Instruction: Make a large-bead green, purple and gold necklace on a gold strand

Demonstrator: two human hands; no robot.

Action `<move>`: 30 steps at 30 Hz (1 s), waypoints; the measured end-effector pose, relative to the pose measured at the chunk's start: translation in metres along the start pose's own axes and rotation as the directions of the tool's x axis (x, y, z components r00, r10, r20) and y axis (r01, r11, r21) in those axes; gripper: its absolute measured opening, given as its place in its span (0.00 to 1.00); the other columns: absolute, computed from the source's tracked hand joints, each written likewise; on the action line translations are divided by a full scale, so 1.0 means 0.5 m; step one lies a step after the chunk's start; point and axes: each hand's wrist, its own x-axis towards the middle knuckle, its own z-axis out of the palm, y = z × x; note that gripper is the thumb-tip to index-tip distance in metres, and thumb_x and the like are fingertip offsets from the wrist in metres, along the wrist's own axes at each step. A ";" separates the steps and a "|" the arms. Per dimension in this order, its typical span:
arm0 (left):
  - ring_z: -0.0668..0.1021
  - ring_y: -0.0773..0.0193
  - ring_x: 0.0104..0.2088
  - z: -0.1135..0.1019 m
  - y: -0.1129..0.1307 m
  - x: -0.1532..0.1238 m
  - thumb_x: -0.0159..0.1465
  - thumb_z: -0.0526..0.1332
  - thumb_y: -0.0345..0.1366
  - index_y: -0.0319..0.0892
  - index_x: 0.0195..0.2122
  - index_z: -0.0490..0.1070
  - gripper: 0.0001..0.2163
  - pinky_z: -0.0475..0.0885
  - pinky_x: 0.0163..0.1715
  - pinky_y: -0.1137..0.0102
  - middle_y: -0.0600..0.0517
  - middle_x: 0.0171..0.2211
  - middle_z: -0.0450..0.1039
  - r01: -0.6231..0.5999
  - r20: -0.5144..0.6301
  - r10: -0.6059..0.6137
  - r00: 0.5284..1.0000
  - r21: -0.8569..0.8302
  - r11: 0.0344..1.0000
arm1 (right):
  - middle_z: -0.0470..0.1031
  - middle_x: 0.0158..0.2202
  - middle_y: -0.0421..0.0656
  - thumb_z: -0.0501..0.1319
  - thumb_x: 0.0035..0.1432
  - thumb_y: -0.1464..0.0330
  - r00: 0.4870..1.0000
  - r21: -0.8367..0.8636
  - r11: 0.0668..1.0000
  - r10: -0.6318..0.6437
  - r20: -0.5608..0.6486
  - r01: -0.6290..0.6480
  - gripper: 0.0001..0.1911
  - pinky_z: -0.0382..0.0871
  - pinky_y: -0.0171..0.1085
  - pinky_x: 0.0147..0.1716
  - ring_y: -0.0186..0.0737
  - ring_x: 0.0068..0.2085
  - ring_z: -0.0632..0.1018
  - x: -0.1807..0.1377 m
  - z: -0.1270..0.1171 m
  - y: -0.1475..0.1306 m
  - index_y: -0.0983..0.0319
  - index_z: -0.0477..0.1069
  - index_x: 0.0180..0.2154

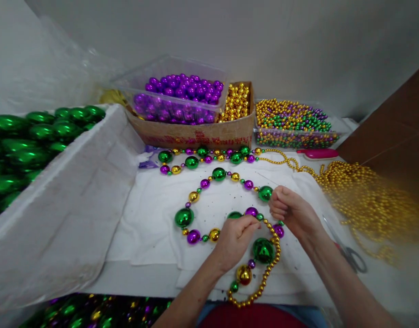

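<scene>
A necklace of green, purple and gold beads (184, 217) lies in a loop on a white cloth (151, 196). My left hand (235, 239) is closed in a pinch on the bead necklace, beside a purple bead; its fingertips hide the exact spot. From there a strand of small gold beads (277, 248) curves down to the table's front edge. My right hand (293, 209) is closed next to a large green bead (265, 193), raised a little above the cloth. A thin thread (267, 177) sticks out past its fingers; what else they grip is hidden.
Behind lie another necklace (191, 162), a tub of purple beads (182, 91), a box (196, 133) with gold beads, and a tub of mixed beads (294, 120). A foam box (76, 191) of green beads stands left. Right are gold strands (366, 196), scissors (351, 257) and a pink-handled tool (320, 153).
</scene>
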 end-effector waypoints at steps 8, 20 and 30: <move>0.70 0.68 0.25 -0.046 0.011 0.058 0.63 0.52 0.36 0.39 0.30 0.73 0.12 0.62 0.27 0.74 0.54 0.23 0.70 -0.021 -0.021 0.022 1.000 0.059 0.998 | 0.45 0.18 0.31 0.63 0.52 0.68 1.000 -0.023 1.000 -0.019 0.022 0.020 0.12 0.42 0.27 0.16 0.26 0.19 0.49 0.058 0.029 -0.045 0.62 0.61 0.23; 0.72 0.70 0.26 -0.201 0.120 0.074 0.65 0.53 0.36 0.40 0.32 0.74 0.11 0.64 0.28 0.74 0.55 0.26 0.74 -0.221 -0.083 0.267 0.960 0.359 0.907 | 0.45 0.19 0.33 0.60 0.56 0.68 0.941 -0.085 0.983 -0.127 0.313 0.161 0.10 0.43 0.31 0.18 0.28 0.20 0.50 0.092 0.166 -0.165 0.61 0.62 0.25; 0.73 0.70 0.26 -0.111 0.055 0.027 0.66 0.51 0.36 0.40 0.34 0.73 0.12 0.64 0.27 0.75 0.54 0.26 0.73 -0.181 0.060 0.171 0.983 0.315 0.932 | 0.45 0.19 0.33 0.62 0.54 0.68 0.985 0.004 1.000 -0.028 0.172 0.027 0.11 0.42 0.30 0.18 0.28 0.21 0.48 0.016 0.080 -0.081 0.62 0.62 0.24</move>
